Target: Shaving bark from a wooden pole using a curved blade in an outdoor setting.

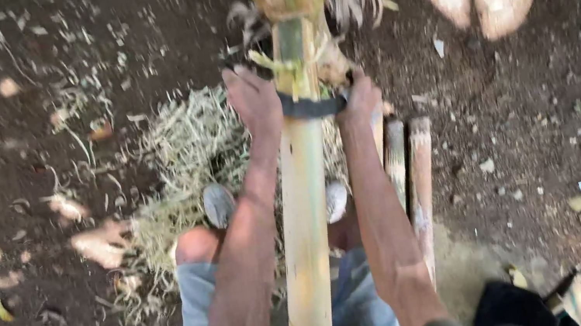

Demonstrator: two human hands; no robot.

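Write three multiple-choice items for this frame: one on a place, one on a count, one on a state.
1. Where does the pile of pale dry shavings lie?
A. on the dirt ground by the left hand
B. on a table
C. in a basket

2. How many short bamboo pieces lie beside the right forearm?
A. none
B. two
C. six

3. How do the hands meet the long yellow-green bamboo pole?
A. both hang clear of it
B. the left hand and right hand press on it from either side at the dark band
C. only one touches it

Answers: 1 A, shavings spread over the soil on the left; 2 B, two short lengths lie side by side; 3 B, each hand sits against the pole at the band.
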